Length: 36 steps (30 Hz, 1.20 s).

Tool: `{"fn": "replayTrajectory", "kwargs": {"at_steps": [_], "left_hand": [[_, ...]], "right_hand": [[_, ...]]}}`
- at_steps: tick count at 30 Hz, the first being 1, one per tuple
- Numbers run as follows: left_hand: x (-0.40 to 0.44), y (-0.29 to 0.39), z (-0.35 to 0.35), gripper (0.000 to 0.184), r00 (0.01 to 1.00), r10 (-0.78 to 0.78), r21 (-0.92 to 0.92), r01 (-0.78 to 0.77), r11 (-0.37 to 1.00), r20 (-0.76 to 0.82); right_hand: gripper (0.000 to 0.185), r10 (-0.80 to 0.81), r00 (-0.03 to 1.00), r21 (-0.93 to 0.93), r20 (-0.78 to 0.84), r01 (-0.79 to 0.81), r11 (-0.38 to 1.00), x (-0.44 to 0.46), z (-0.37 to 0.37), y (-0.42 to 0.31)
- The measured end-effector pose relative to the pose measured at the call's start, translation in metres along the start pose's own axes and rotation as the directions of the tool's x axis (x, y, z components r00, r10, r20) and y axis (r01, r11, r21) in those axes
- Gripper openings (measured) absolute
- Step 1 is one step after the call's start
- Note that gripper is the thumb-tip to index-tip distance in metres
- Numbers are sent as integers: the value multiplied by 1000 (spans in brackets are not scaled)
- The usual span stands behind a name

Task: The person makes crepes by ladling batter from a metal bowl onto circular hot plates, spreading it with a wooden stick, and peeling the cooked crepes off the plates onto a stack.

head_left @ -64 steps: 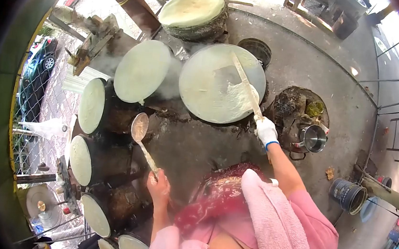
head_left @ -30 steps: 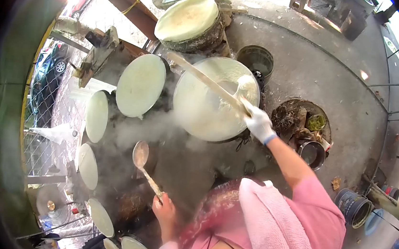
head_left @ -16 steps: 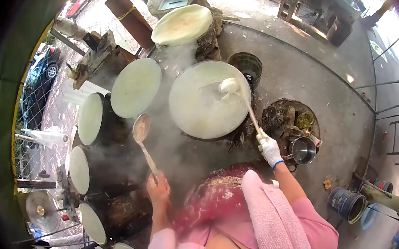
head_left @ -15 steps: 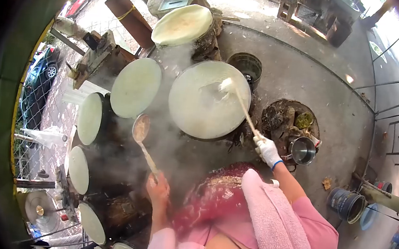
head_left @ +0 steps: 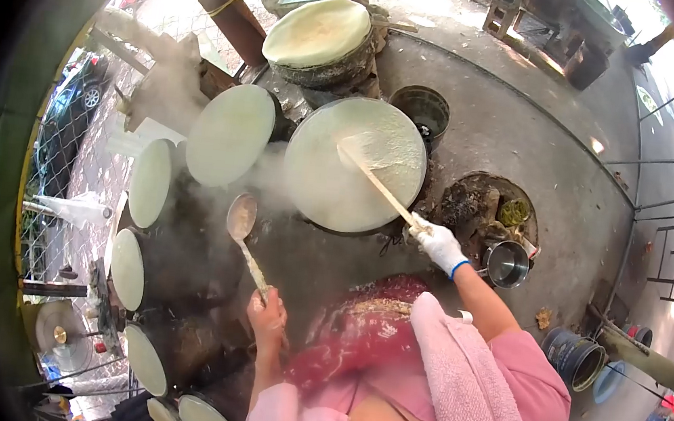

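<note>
My bare left hand [head_left: 267,314] is wrapped round the handle of a ladle [head_left: 242,218], whose bowl is up and coated with pale batter. My right hand [head_left: 434,241], in a white glove with a blue cuff, grips a long flat wooden paddle [head_left: 378,184]. The paddle's far end lies on the large round griddle [head_left: 330,194], which is covered in pale batter with a rougher, whiter patch at the upper right. Steam drifts over the griddle's left side and over the ladle.
Several batter-covered round plates [head_left: 231,135] curve down the left side. A cloth-topped pot [head_left: 318,33] stands beyond the griddle, with a dark bucket [head_left: 421,111] beside it. Right of the griddle are a steel pot [head_left: 505,263] and a green jar [head_left: 513,212]; farther right, another bucket [head_left: 574,359].
The paddle's far end has moved left and slightly down across the griddle, and my right hand has shifted slightly left. A smeared patch replaces the white clump. The ladle stays held up.
</note>
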<state>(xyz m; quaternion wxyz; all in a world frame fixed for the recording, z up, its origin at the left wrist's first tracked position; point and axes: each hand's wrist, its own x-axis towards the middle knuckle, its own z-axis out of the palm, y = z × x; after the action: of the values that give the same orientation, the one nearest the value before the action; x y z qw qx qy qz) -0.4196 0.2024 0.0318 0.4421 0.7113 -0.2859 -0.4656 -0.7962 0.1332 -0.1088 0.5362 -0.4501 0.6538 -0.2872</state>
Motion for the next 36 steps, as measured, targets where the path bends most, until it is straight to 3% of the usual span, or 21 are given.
{"fn": "replayTrajectory", "kwargs": {"at_steps": [1, 2, 4, 5, 6, 8, 10, 12, 14, 16, 18, 20, 22, 23, 24, 26, 28, 30, 33, 34, 36], "left_hand": [[-2, -1, 2, 11, 1000, -10, -3, 10, 1000, -11], [-4, -1, 3, 11, 1000, -11, -1, 11, 1000, -13], [-10, -3, 3, 11, 1000, -16, 5, 16, 1000, -15], [-12, -7, 2, 12, 999, -23, 8, 23, 1000, -22], [-13, -11, 1, 12, 999, -27, 11, 27, 1000, -27], [-15, -11, 2, 12, 999, -43, 18, 44, 999, -28], [-18, -6, 4, 13, 998, -65, 26, 66, 998, -22], [-9, 0, 9, 14, 998, -56, 56, 55, 997, 12], [9, 6, 17, 16, 997, -51, 72, 47, 996, 52], [31, 22, 34, 17, 988, -67, 48, 61, 997, 137], [66, 26, 51, 18, 966, -62, 39, 53, 998, 251], [103, 29, 74, 18, 920, -89, 12, 92, 996, 381], [134, 27, 101, 18, 877, -94, -5, 109, 994, 472], [144, 27, 115, 16, 862, -123, -46, 167, 985, 491], [149, 26, 127, 15, 846, -151, -87, 226, 970, 511], [145, 24, 139, 13, 819, -211, -56, 283, 957, 533], [136, 20, 145, 14, 797, -283, -48, 363, 931, 533], [122, 11, 146, 16, 748, -385, -99, 511, 854, 540], [105, -4, 143, 17, 713, -446, -171, 613, 772, 541], [106, -9, 143, 16, 678, -449, -314, 697, 645, 582], [104, -7, 141, 16, 675, -437, -223, 660, 717, 594]], "right_hand": [[50, -36, 999, 34, -30, 37, 999, 8, -9, 4], [50, -10, 997, -71, -79, 4, 997, 7, -25, -10], [50, -247, 956, -139, -159, 226, 964, 48, -32, 47], [50, -103, 993, -275, -56, 84, 958, 35, -41, 15], [49, -39, 996, -171, 77, 51, 984, 33, -43, 6], [49, 52, 976, -233, 212, -1, 972, 22, -52, -31], [48, 70, 974, -287, 215, -6, 958, 27, -65, -37], [49, -253, 961, -210, 111, 272, 939, 59, -76, 0], [47, -147, 985, -328, 90, 169, 929, 71, -84, -16], [46, -60, 971, -228, 232, 114, 967, 73, -83, -19], [46, 91, 945, -286, 316, 4, 958, 62, -84, -24], [46, 119, 943, -417, 309, 22, 909, 35, -91, -30], [47, 42, 965, -336, 260, 49, 941, 11, -99, -7], [48, -75, 977, -296, 199, 133, 946, -4, -101, 2], [49, -327, 944, -125, 28, 328, 936, -6, -89, 46], [49, -161, 956, -77, -245, 146, 986, -40, -53, 46], [50, -204, 949, -80, -239, 190, 979, -49, 5, 80], [50, 115, 985, 149, -132, -95, 984, -61, 57, 56], [50, 226, 974, 113, 2, -225, 968, -61, 93, 23], [45, 201, 979, 144, 25, -202, 969, -56, 90, 20], [49, -62, 998, 457, 2, 54, 888, -27, 83, 66]]}}
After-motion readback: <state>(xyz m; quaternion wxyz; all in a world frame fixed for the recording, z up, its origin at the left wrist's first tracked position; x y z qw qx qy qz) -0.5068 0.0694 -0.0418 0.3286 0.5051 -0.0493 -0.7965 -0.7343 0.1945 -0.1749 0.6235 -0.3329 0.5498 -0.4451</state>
